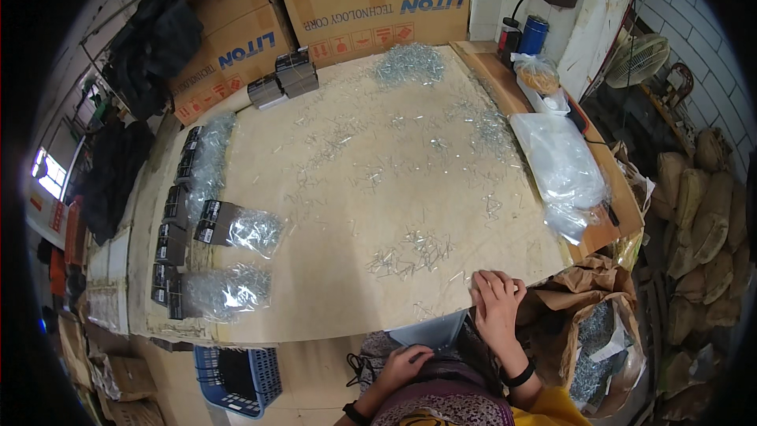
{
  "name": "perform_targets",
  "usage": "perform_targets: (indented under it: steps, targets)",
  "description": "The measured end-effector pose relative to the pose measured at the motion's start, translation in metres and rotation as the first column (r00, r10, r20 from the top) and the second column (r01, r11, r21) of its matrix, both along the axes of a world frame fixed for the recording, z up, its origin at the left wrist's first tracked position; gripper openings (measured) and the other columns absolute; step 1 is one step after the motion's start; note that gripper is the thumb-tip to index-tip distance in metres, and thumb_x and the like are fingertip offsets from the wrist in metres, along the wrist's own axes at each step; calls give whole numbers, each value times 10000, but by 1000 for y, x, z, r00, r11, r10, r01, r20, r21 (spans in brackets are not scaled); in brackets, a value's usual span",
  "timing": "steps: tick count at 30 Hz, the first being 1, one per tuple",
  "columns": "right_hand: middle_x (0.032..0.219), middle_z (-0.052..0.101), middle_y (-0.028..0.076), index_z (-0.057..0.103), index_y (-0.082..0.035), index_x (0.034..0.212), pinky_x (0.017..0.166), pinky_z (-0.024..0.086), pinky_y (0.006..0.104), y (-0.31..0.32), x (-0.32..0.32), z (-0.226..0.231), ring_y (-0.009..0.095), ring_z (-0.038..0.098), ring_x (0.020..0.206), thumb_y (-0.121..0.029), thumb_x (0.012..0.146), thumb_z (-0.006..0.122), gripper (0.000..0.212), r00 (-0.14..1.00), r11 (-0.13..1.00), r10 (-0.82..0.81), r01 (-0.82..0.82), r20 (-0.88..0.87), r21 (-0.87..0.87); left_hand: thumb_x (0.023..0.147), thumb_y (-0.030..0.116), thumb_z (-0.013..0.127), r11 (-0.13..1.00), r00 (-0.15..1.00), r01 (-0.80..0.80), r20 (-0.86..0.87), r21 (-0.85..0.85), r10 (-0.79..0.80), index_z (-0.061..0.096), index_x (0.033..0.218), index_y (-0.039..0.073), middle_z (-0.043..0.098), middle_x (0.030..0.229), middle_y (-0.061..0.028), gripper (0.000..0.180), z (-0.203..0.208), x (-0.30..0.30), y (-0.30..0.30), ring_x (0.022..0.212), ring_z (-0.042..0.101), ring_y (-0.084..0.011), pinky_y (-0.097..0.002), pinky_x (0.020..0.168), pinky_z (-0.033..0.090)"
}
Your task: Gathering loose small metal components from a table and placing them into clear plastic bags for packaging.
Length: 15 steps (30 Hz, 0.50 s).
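Note:
My right hand (497,306) rests on the front edge of the wooden tabletop (331,292), fingers together and slightly bent, palm down. Nothing shows in it. Just beside its fingertips lie a few loose small metal nails, and a looser patch of nails (412,255) spreads farther in. Below the table edge, over my lap, is a translucent bluish plastic container (432,333). My left hand (404,368) is closed at its near side, apparently gripping the rim; the fingertips are partly hidden.
A heap of nails (410,65) lies at the back. Clear bags of nails (233,292) and dark card bundles (175,244) line the left. Plastic bags (560,166) cover the right ledge. A paper sack of nails (597,347) stands right; a blue basket (239,383) sits below left.

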State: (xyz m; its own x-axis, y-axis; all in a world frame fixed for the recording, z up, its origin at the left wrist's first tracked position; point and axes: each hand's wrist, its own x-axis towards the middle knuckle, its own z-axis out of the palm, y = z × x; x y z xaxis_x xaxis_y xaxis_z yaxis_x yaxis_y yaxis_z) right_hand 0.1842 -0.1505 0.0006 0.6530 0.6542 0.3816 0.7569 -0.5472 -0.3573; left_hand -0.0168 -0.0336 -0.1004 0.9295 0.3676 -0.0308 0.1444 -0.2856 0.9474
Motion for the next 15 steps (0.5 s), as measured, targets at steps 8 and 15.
perform_targets:
  steps: [8,15]
  targets:
    - [1188,595,38,624,-95,1162,963,302,467,-8,-6,-1,240,524,1134,-68,801,645,363,993,993,117,-117,-17,11,849,106,714,999,1000,8,16,38,-9,688,964,43,712,938,-117,133,-2,0,1,839,695,-283,-342,744,548]
    - [1285,583,71,624,-77,1214,1007,410,431,21,-19,-1,290,536,1203,90,683,526,565,883,885,438,-391,-168,253,841,103,724,1000,1000,8,30,17,-9,690,947,36,714,924,-120,130,2,2,0,816,698,-272,-332,732,546]
